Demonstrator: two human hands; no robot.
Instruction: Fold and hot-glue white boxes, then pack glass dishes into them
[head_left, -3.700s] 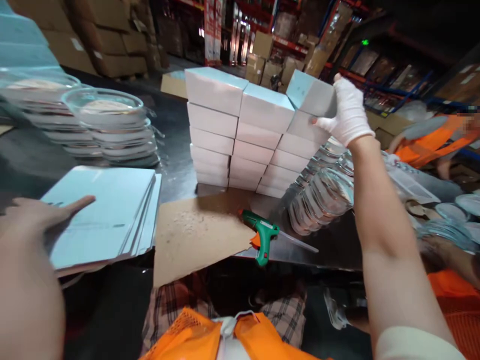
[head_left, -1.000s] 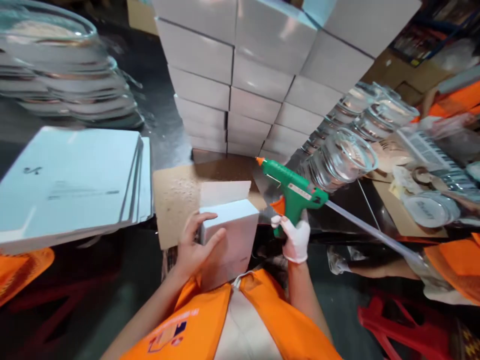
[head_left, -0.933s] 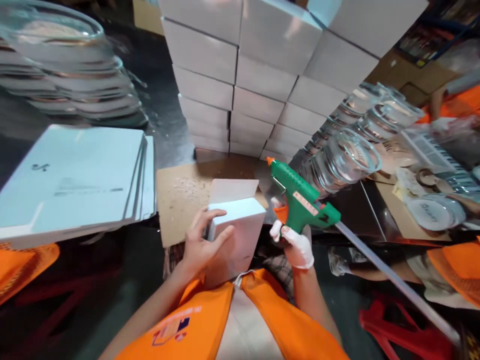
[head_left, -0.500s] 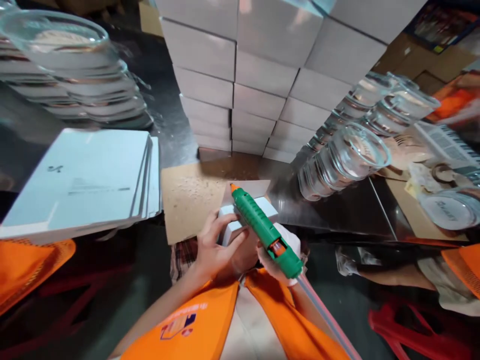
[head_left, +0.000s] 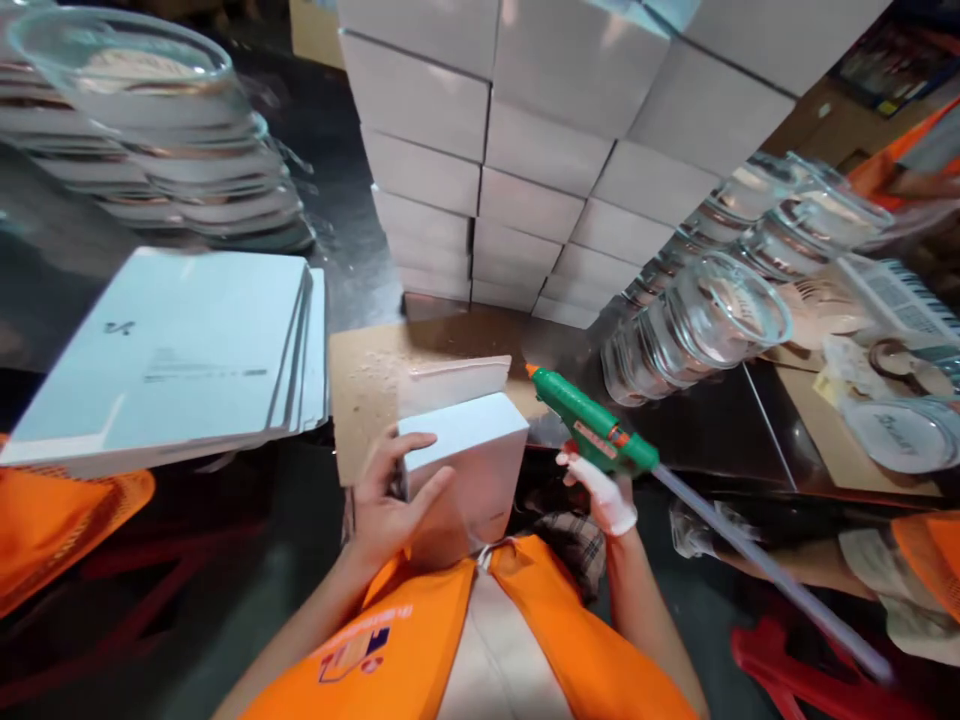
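A white carton (head_left: 469, 460) with its far flap (head_left: 457, 385) raised is held by my left hand (head_left: 394, 490), thumb on the near face and fingers over the left end. My right hand (head_left: 600, 490), in a white glove that leaves fingertips bare, grips a green hot glue gun (head_left: 592, 415). The gun's orange nozzle points up and left, just right of the carton and apart from it. A long, pale glue stick (head_left: 765, 565) runs out of the gun's back end toward the lower right.
Stacked white boxes (head_left: 547, 140) rise ahead. Flat blank cartons (head_left: 195, 340) lie at left, with stacked clear containers (head_left: 127, 130) behind. More containers (head_left: 697, 320) stand at right. Brown cardboard (head_left: 360, 400) covers the table's front. A neighbour's arm (head_left: 795, 565) is at right, by a red stool (head_left: 802, 670).
My right hand has swung the glue gun to the right, off the carton. The carton now shows more of its top and near face, and sits slightly left.
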